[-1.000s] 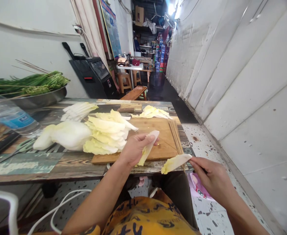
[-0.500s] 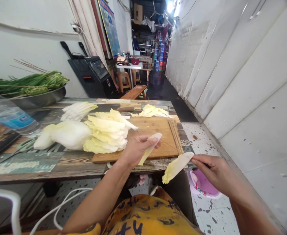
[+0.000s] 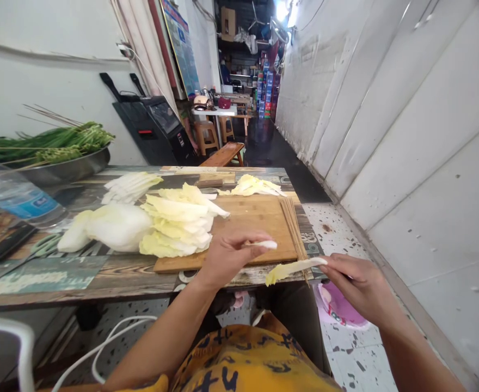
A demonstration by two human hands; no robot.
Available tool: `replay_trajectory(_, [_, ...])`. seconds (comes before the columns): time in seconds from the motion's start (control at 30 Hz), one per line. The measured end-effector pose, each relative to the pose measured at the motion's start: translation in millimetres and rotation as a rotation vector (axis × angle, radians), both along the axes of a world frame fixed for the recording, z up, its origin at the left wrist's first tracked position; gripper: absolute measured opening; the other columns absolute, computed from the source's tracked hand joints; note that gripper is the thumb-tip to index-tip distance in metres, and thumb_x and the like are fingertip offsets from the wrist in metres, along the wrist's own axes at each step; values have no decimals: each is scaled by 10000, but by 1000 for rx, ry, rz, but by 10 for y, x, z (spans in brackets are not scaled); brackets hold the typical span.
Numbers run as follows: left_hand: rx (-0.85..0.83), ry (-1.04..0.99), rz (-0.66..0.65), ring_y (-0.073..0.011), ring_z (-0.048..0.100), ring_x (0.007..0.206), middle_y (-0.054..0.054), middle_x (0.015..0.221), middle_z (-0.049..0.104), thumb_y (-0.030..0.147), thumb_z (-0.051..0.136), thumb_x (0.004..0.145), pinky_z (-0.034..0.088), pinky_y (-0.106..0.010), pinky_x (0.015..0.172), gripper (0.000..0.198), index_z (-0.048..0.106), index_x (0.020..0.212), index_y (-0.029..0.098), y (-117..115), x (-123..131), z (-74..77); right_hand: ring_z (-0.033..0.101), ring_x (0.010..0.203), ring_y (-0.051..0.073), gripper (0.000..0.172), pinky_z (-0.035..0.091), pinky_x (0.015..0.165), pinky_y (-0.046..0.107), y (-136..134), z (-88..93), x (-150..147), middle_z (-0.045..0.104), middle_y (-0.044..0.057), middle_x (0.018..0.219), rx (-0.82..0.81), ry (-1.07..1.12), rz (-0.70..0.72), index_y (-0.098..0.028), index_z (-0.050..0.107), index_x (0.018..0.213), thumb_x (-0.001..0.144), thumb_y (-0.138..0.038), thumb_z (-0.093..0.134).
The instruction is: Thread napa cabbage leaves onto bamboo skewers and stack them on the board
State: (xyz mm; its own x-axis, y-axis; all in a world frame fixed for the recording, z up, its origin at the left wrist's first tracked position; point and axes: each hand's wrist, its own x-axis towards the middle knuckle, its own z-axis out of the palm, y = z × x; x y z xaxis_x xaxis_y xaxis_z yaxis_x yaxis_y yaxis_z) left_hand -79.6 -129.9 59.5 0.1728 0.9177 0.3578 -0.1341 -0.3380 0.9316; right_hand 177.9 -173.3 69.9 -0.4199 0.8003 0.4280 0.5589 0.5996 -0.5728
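My left hand (image 3: 231, 253) is over the near part of the wooden cutting board (image 3: 247, 218), thumb and fingers closed on a cabbage leaf strip (image 3: 269, 245); only its white end shows. To the right, past the table's front edge, my right hand (image 3: 356, 283) pinches the white end of another cabbage leaf strip (image 3: 294, 268), seen nearly edge-on, its yellow tip pointing left. A pile of cut cabbage leaves (image 3: 178, 218) covers the board's left side. Along its right edge lies a bundle of thin bamboo skewers (image 3: 292, 223). More leaf strips (image 3: 253, 185) rest at the far edge.
Left of the board sit a cabbage piece (image 3: 119, 226), white cabbage strips (image 3: 129, 187), scissors (image 3: 45, 245) and a water bottle (image 3: 31, 201). A metal bowl of skewered greens (image 3: 72, 163) stands behind. A knife handle (image 3: 209, 183) lies beyond the board. On the floor is a pink basin (image 3: 341, 305).
Both leaf strips have turned from face-on to nearly edge-on. My left hand has rotated, bringing its back uppermost; my right hand has shifted slightly.
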Motion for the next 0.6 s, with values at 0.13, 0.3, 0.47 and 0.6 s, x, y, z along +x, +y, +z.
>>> replay_trajectory(0.13, [402,-32,-191,-197,689,728,-79,803,750,146,706,733,509,-318,719,185,769,880,239,-68,-87,95,517,570,102,343,382,501,222,-43,-76,81,584,3,689,199,-76,100,-240,627,1181,904,-104,477])
replay_trajectory(0.3, [294,72,-163,-221,684,705,-104,726,737,256,747,707,490,-352,733,53,780,749,255,-215,-128,170,575,635,108,407,424,553,228,-112,-125,79,634,20,778,360,-134,97,-253,577,1247,887,-84,493])
replay_trajectory(0.47, [40,-65,-41,-218,633,621,-93,611,690,373,828,581,474,-387,713,155,745,567,242,-317,-208,145,577,608,120,473,422,538,243,-175,-100,173,635,12,746,400,-156,56,-272,535,1291,869,-61,505])
replay_trajectory(0.6, [-121,-406,170,-135,565,570,-5,583,651,342,869,521,468,-305,654,203,698,555,237,-266,-232,129,521,550,110,487,379,493,234,-238,-66,289,581,-7,677,330,-102,-20,-289,543,1269,863,-24,498])
